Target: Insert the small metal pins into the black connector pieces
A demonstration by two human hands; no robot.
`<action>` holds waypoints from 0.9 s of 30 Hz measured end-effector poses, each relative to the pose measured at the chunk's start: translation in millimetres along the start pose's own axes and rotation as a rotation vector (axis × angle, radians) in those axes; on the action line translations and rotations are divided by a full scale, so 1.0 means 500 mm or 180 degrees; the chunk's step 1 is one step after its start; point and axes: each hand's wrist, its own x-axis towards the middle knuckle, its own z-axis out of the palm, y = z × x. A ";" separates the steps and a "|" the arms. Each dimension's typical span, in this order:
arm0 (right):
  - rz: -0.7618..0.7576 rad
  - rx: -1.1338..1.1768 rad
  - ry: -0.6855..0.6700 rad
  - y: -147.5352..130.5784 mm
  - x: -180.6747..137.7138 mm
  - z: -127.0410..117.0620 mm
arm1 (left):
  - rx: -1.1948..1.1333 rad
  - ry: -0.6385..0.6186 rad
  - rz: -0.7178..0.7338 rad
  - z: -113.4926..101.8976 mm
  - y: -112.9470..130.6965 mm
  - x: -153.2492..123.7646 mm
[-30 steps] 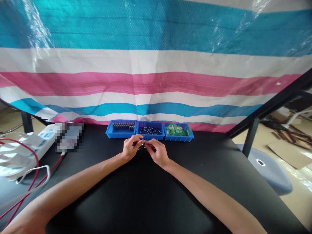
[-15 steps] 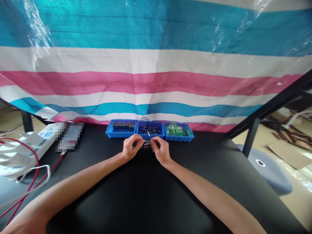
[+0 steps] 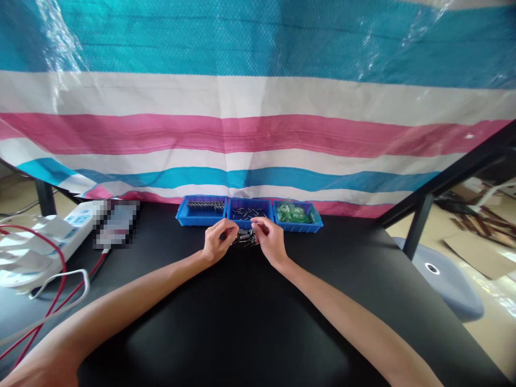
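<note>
My left hand [image 3: 219, 240] is closed in a pinch at the left of a small pile of dark and silvery metal pieces [image 3: 245, 237] on the black table. Anything between its fingertips is too small to make out. On the pile's right side, my right hand [image 3: 271, 242] has thumb and forefinger together, and I cannot see what they hold. Just behind the hands is a blue bin [image 3: 250, 202] of thin, pin-like metal pieces. To its left, another blue bin [image 3: 197, 219] has rows of short metal cylinders; a third blue bin [image 3: 304, 228] has green-tinted plastic packets [image 3: 294, 212].
A white power strip [image 3: 80, 217] with plugs lies on the left, beside a pixelated device [image 3: 117, 223] and red and white cables [image 3: 60, 285]. Striped sheeting [image 3: 242, 134] hangs behind the bins. At the right stand a black frame post [image 3: 419, 228] and a grey stool [image 3: 447, 279].
My right hand has moved slightly right, and the gap between my hands is wider. More of the metal pile shows. A thin piece seen at the right fingertips no longer stands out.
</note>
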 end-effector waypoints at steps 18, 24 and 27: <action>-0.0356 -0.3135 -0.1839 -0.032 0.018 -0.037 | -0.0028 0.0061 -0.0063 0.001 -0.006 0.000; -0.0330 -0.3244 -0.1919 -0.030 0.013 -0.029 | -0.0040 0.0024 -0.0086 0.001 -0.006 -0.001; -0.0259 -0.3301 -0.1956 -0.028 0.013 -0.028 | -0.0030 0.0022 -0.0092 0.001 -0.006 -0.001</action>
